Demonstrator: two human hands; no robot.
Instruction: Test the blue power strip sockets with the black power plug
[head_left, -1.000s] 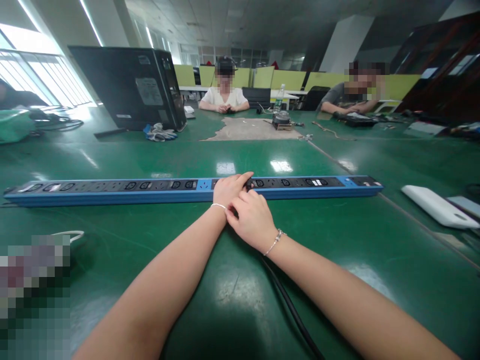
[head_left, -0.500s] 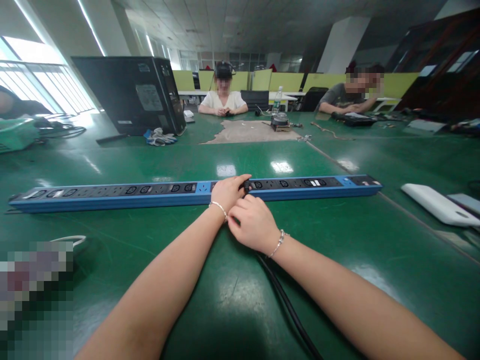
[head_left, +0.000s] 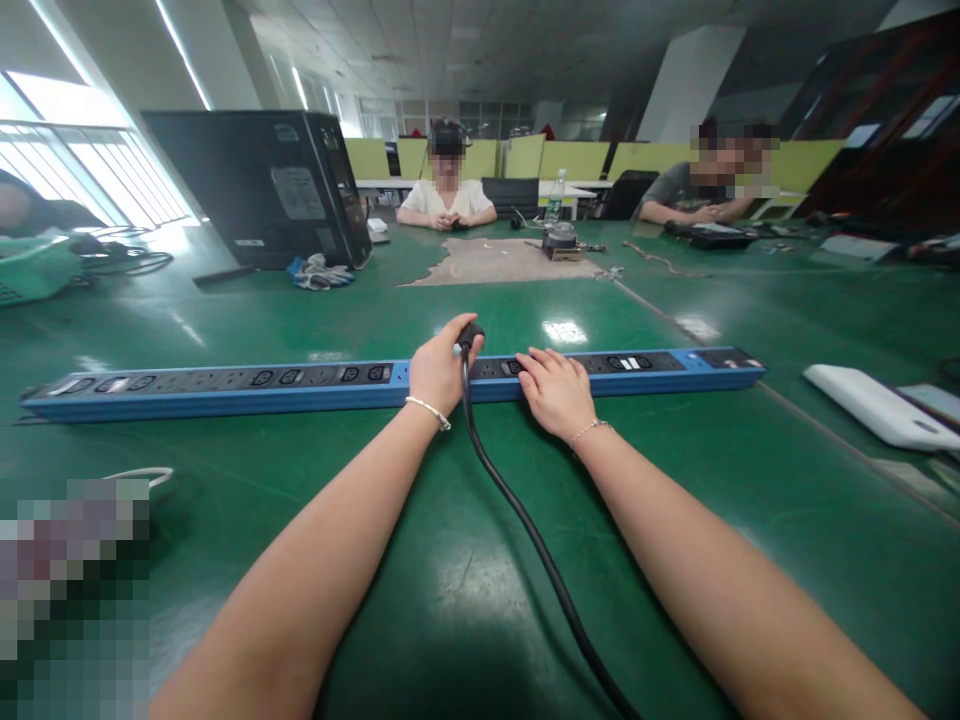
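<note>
A long blue power strip (head_left: 225, 403) with black sockets along its top lies across the table. My left hand (head_left: 439, 374) is closed around a black power plug (head_left: 470, 334), held just above the middle of the strip. From the plug a thick black cable (head_left: 517, 512) hangs down and curves toward the bottom edge. My right hand (head_left: 559, 394) rests on the strip right of the plug, its fingers stretched out over the sockets and holding nothing. The prongs of the plug are hidden.
On the green table (head_left: 450, 620), a black computer case (head_left: 255, 190) and gloves (head_left: 322, 272) stand at back left. A white device (head_left: 877, 408) lies to the right. Two people (head_left: 448, 200) sit across the table. A blurred object (head_left: 67, 560) lies near left.
The plug has risen off the strip in my left hand, and its cable now hangs in view. My right hand has left the plug and moved right onto the strip, its fingers opening.
</note>
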